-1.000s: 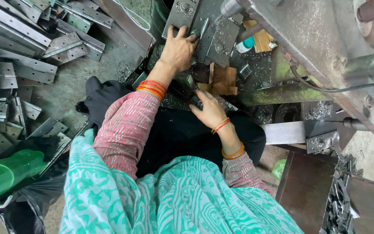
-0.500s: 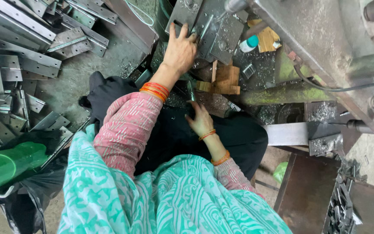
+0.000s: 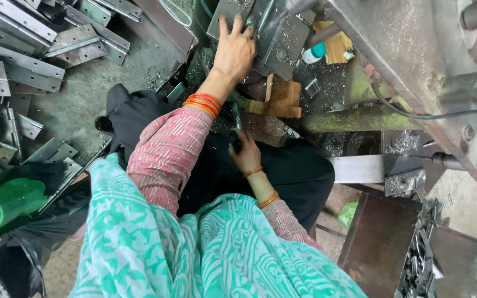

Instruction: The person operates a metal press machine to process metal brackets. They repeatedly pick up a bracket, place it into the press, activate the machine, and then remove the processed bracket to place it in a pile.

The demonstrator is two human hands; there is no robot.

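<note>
Hinge plate (image 3: 233, 12): flat grey steel, lying on the machine bed (image 3: 282, 38) at top centre, long axis running up the frame and slightly rightward, far end out of view. Left hand (image 3: 234, 51): open, fingers spread, palm pressed flat on the plate. Right hand (image 3: 245, 154): curled near the lap around a small dark object; exact grip unclear. Handling note: keep even palm pressure, fingertips clear of edges and metal shavings (image 3: 327, 83).

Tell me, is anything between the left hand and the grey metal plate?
Nothing visible. The left hand lies flat on the metal plate, fingers spread. The right hand is lower, by the lap, around something small and dark that I cannot make out.
</note>
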